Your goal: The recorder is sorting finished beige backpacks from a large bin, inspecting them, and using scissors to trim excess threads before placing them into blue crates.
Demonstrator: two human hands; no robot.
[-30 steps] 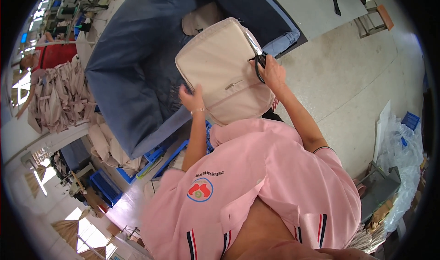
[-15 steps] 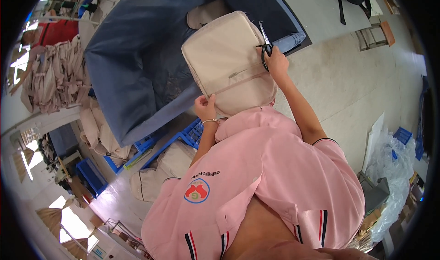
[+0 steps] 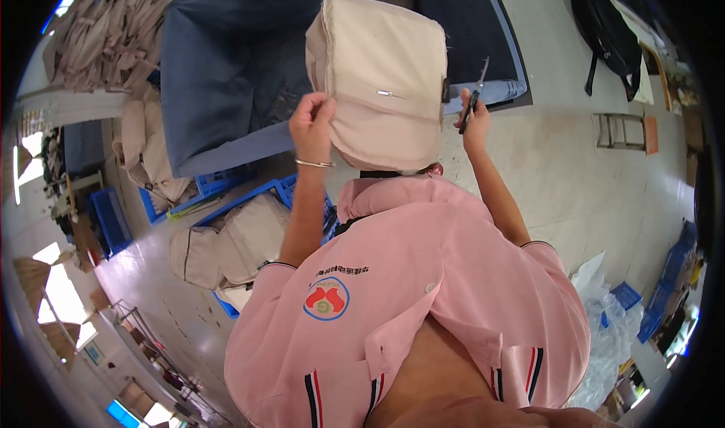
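In front of me is a beige fabric bag (image 3: 387,62) with a short zipper and stray threads along its right edge. Its lower end is close to my body. My left hand (image 3: 313,130), with a bracelet at the wrist, pinches the bag's left edge between thumb and fingers. Just off the bag's right side, my right hand (image 3: 476,123) grips a pair of scissors (image 3: 472,103) with black handles. Their metal blades point up and away, apart from the fabric.
A big blue-grey fabric-lined bin (image 3: 204,73) lies beyond the bag. To the left, blue crates (image 3: 283,190) stand by more beige bags (image 3: 253,228), and beige pieces (image 3: 106,32) are heaped farther off. A black backpack (image 3: 608,32), a stool (image 3: 625,133) and clear plastic (image 3: 604,330) are at right.
The bag has turned and stands straighter in view. My right hand has drawn the scissors away from its edge. My left hand has moved higher along the left side.
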